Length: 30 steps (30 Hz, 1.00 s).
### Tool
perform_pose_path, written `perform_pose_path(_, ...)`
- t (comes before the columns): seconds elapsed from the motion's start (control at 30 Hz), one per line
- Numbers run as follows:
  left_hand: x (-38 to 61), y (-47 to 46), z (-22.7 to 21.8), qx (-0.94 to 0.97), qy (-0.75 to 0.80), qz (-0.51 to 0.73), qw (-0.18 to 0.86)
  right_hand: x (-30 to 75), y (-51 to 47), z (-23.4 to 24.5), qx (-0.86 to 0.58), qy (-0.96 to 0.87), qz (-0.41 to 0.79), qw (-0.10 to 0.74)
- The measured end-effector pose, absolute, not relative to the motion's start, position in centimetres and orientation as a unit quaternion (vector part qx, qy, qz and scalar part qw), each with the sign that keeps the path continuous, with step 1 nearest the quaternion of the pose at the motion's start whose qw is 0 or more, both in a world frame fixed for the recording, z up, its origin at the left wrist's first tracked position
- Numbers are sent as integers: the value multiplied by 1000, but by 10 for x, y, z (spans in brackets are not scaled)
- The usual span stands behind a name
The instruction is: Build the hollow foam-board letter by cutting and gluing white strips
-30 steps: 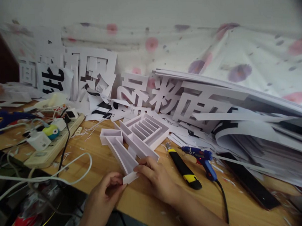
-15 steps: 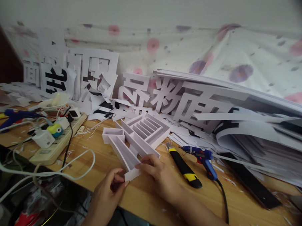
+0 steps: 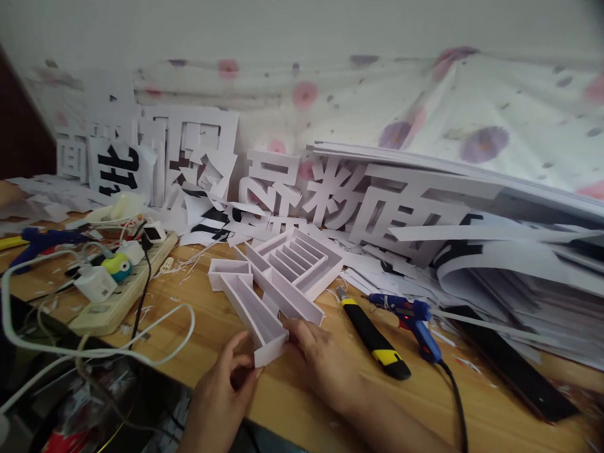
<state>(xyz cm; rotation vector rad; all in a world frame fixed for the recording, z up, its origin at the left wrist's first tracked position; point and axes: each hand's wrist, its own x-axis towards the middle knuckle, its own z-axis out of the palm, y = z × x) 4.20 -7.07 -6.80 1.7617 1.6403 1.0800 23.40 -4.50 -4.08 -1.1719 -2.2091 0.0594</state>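
A white foam-board three-dimensional character lies on the wooden table, built from thin upright walls. My left hand pinches the near end of its long lower stroke from the left side. My right hand presses fingers against the same end from the right. Both hands are closed on that end wall. A black and yellow utility knife and a blue hot glue gun lie just right of my right hand.
Cut-out white characters and paper scraps pile along the back against a spotted cloth. A power strip with plugs and white cables sits at left, with another blue glue gun. A black bar lies at right.
The view has shifted slightly. My hands have stayed on the stroke's near end, the left fingers closing more firmly round the end wall.
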Motion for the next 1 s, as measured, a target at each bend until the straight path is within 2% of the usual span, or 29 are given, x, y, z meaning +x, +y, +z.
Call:
perform_pose_path(0.27,48,-74,-64,617,632,416,216,236,-44,-44,-431,-848,1,309)
perform_pose_path(0.5,43,-70,-56,630,633,362,266,237,-44,-44,-420,-857,-10,299)
perform_pose_path(1.0,42,-66,-49,633,632,327,305,237,-46,-38,-403,-878,-23,256)
